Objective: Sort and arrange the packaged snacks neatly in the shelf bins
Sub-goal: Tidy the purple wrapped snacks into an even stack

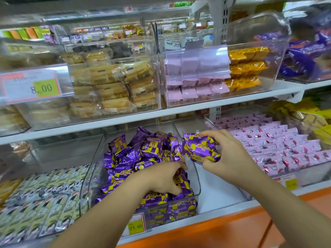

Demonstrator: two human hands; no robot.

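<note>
Orange strip [223, 224] along the front edge of the lower shelf [215, 190], nearest. Just behind it, a yellow price tag [136, 226] on the front of a clear bin [196, 178]. Inside the bin, purple packs [143, 151] with yellow checks, heaped loose toward the back, laid flat at the front. Left hand [161, 179] down in the front right corner of the bin, fingers curled round one of the purple packs there, thumb against it. Right hand [226, 156] just past the right wall of the bin, above the bare white part of the shelf, pinching a bundle [198, 147] of the same packs between thumb and fingers; exact number in the bundle hard to tell. Toward the left edge of this shelf, green and white packs [44, 197] in rows; toward the right edge, pink packs [279, 145] in neat rows. On the upper shelf [143, 116], further back: pale cake packs [114, 86], lilac packs [189, 90], orange packs [247, 68], and a big price label [34, 86] reading 8.00 at the left.
</note>
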